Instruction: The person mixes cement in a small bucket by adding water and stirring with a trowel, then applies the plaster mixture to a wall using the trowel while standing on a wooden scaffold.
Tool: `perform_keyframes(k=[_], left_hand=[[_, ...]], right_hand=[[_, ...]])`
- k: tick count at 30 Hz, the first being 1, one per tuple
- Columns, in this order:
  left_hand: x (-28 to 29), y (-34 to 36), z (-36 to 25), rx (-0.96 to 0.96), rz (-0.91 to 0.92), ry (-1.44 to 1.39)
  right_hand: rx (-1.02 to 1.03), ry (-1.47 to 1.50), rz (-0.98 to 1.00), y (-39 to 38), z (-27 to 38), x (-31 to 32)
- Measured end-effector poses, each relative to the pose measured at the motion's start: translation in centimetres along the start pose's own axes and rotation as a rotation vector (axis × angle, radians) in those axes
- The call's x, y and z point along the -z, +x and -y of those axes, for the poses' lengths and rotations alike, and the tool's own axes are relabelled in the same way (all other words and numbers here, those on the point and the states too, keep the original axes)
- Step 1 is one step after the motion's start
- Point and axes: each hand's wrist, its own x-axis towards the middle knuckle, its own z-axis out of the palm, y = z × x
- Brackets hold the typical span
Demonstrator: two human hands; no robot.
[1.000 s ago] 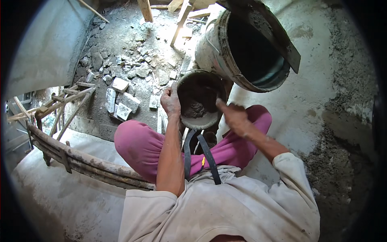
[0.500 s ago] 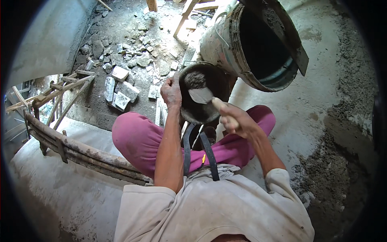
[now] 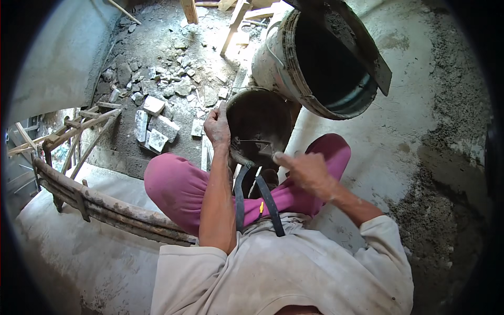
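Note:
A small dark bucket [image 3: 260,111] sits between my knees, its mouth facing me. My left hand [image 3: 218,127] is closed on the bucket's left rim, thumb pointing up along it. My right hand [image 3: 311,172] grips the pale handle of a trowel at the bucket's near right side. The trowel's blade [image 3: 264,148] is down inside the bucket near its close edge, seen nearly edge-on. Grey wet-looking mix clings to the bucket's wall there; the bottom is dark and hard to make out.
A large mortar-crusted bucket [image 3: 269,65] stands beyond on the right, with a board [image 3: 362,50] across its mouth. Broken blocks [image 3: 163,128] and rubble lie ahead left. A wooden frame [image 3: 86,123] and curved pipe-like lengths [image 3: 113,202] run along my left.
The trowel has come down and toward me, from showing its flat, mix-covered face to lying nearly edge-on at the near rim. My left hand keeps its hold on the bucket.

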Motion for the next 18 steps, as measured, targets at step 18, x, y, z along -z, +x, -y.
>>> perform_keyframes(k=[18], left_hand=[[-0.1,0.0,0.2,0.018,-0.001,0.040]], right_hand=[[-0.082,-0.112,-0.223,4.0,-0.6,2.5]])
